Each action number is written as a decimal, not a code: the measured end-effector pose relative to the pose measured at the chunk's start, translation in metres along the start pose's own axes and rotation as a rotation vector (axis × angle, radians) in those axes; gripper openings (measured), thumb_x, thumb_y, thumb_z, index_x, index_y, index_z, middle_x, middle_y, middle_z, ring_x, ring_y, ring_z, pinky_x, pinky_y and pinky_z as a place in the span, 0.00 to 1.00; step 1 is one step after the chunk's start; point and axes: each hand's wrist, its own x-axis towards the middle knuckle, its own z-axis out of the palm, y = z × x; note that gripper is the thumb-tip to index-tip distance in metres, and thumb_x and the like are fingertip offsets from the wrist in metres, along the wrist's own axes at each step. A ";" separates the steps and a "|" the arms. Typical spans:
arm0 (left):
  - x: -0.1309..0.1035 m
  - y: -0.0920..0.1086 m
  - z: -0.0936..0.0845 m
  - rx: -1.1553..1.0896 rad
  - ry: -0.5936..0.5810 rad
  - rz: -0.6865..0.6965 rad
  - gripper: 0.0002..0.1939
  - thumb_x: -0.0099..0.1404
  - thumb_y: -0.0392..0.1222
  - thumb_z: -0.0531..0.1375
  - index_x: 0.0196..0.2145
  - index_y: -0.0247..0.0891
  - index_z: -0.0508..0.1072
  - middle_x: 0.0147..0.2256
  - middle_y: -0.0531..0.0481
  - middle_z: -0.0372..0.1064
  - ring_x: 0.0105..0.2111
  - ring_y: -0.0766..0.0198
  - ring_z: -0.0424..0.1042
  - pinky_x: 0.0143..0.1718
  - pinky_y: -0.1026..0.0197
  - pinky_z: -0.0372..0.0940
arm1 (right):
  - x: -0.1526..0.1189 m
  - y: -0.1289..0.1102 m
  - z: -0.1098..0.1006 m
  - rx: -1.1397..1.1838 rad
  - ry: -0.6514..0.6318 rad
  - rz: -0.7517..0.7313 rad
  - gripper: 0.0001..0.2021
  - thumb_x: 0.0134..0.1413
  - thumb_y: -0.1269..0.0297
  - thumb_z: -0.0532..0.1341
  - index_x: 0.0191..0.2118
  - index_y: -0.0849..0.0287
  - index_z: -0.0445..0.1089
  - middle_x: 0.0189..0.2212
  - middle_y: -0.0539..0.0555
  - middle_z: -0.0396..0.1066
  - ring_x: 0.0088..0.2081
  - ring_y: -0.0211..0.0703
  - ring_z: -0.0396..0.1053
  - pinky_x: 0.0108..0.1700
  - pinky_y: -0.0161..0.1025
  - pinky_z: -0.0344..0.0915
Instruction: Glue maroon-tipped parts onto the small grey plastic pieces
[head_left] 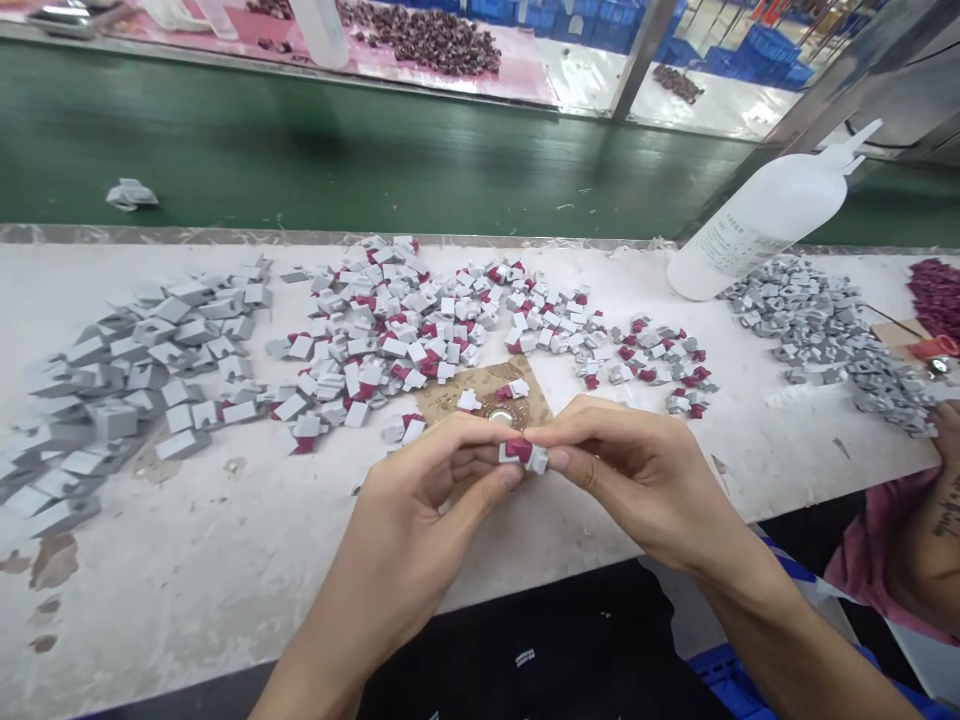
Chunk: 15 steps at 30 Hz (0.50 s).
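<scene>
Between my two hands, over the front of the white table, is a small grey and dark red plastic part (517, 450). My left hand (427, 510) pinches its left end between thumb and forefinger. At its right end, a light grey piece sits between the thumb and fingers of my right hand (645, 475). Just beyond my fingertips, a brown sheet (450, 395) lies on the table with a round metal piece (501, 415) on it. Another grey and red part (514, 390) rests on that sheet. Whether the held pieces are joined, I cannot tell.
Plain grey pieces (150, 350) are heaped at left, grey and red parts (397, 320) in the middle. A white bottle (757, 225) stands before more small grey pieces (817, 320). A co-worker's arm (930, 540) is at right. A green belt (337, 150) runs behind the table.
</scene>
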 end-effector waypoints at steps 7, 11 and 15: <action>0.014 0.017 -0.001 0.049 -0.112 -0.005 0.04 0.78 0.44 0.72 0.48 0.51 0.88 0.48 0.52 0.86 0.50 0.57 0.86 0.51 0.58 0.83 | -0.004 0.010 -0.005 0.073 0.060 0.009 0.11 0.76 0.65 0.72 0.54 0.42 0.90 0.43 0.50 0.86 0.44 0.41 0.82 0.46 0.38 0.78; 0.018 0.020 0.003 0.098 -0.125 -0.030 0.05 0.78 0.45 0.71 0.50 0.52 0.86 0.49 0.51 0.85 0.52 0.54 0.85 0.53 0.55 0.82 | -0.003 0.011 -0.005 0.117 0.080 0.004 0.11 0.77 0.65 0.71 0.55 0.41 0.90 0.45 0.50 0.88 0.45 0.41 0.84 0.47 0.37 0.79; 0.034 0.031 -0.002 0.305 -0.114 0.010 0.08 0.79 0.49 0.69 0.52 0.52 0.86 0.49 0.51 0.85 0.48 0.55 0.84 0.49 0.54 0.81 | 0.003 0.012 -0.024 -0.041 0.110 0.025 0.11 0.77 0.61 0.70 0.57 0.42 0.88 0.49 0.51 0.88 0.50 0.45 0.85 0.51 0.42 0.82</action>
